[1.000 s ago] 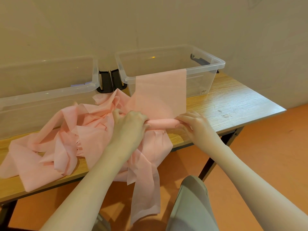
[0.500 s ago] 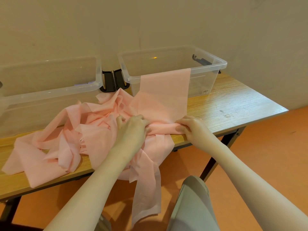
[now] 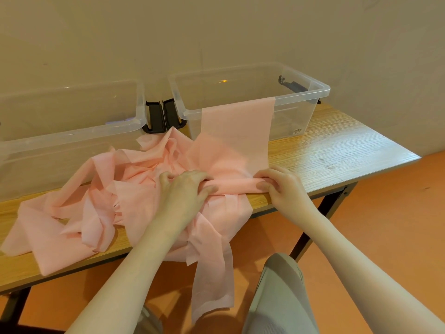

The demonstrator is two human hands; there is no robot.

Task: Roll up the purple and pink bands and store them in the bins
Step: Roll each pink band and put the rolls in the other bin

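At the far left a clear bin [image 3: 72,138] is sitting on the worktop [image 3: 325,150], showing only a faint purple patch inside that is too unclear to identify. Pink bands [image 3: 101,203] are lying heaped in front of it, some hanging over the near edge. The left hand [image 3: 186,189] is curling its grip onto one end of a rolled pink strip [image 3: 237,184], and the right hand [image 3: 283,186] is pinching the other end. The strip's free length is draping over the rim of the right bin [image 3: 301,102].
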